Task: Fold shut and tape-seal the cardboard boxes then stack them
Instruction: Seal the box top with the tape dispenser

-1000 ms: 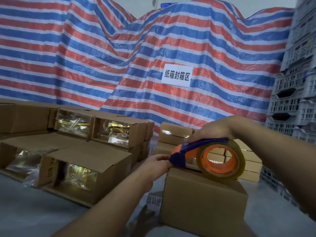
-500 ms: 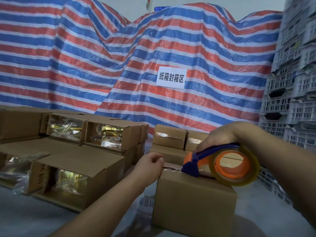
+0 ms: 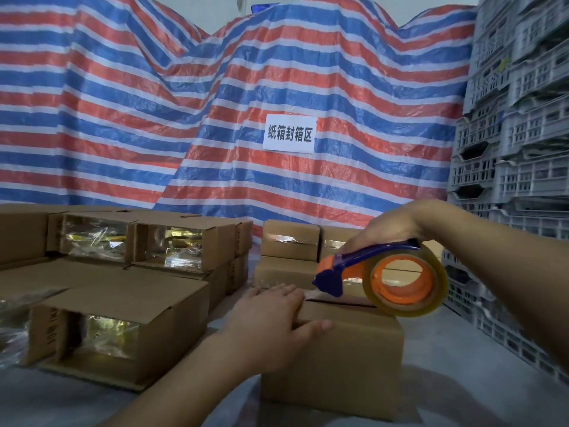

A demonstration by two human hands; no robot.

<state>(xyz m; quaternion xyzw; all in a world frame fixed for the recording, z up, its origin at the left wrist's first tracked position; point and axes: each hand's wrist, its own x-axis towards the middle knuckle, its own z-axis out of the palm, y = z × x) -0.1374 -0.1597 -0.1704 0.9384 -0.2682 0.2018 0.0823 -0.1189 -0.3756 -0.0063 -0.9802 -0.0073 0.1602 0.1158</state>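
Box (image 3: 332, 359) on the counter (image 3: 462, 365), seam not yet covered. Left hand (image 3: 271, 322) flat, pressing the tape end at the top's near-left corner. Right hand (image 3: 388, 226) grasps the dispenser (image 3: 378, 275). Risks: tape drifting off the seam; flaps springing up if pressure eases.

Counted: boxes, hands, one tape tool, one sign.

One closed cardboard box (image 3: 345, 352) in front, under two hands: left hand (image 3: 271, 322) flat on its near corner, right hand (image 3: 385, 226) around one tape dispenser (image 3: 378, 272) carrying one roll of clear tape (image 3: 406, 280). Three open boxes (image 3: 123, 322) at left with shiny wrapped contents plainly showing; more cartons around them, number unclear. At least four sealed boxes (image 3: 291, 241) stacked behind. One white sign (image 3: 289, 134) on one striped tarp (image 3: 154, 103). Grey crates (image 3: 523, 134) at right, too many to count.
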